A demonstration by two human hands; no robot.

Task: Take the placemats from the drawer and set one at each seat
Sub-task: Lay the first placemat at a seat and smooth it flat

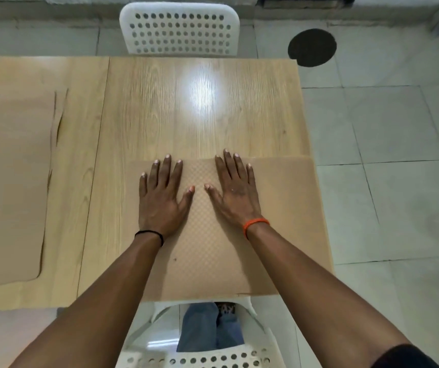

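At a light wooden table [199, 107] between two white chairs [180, 29], the left hand [161, 197] and right hand [235, 191] press flat, fingers spread, on a tan placemat [279, 221] at the near seat; more placemats [8, 181] lie left.

Home dining area, light wood table [202, 107] on pale tiled floor [388, 123], white perforated chair [180, 29] at far side, matching chair [199, 359] at near side, tan placemats [8, 181] laid at seats
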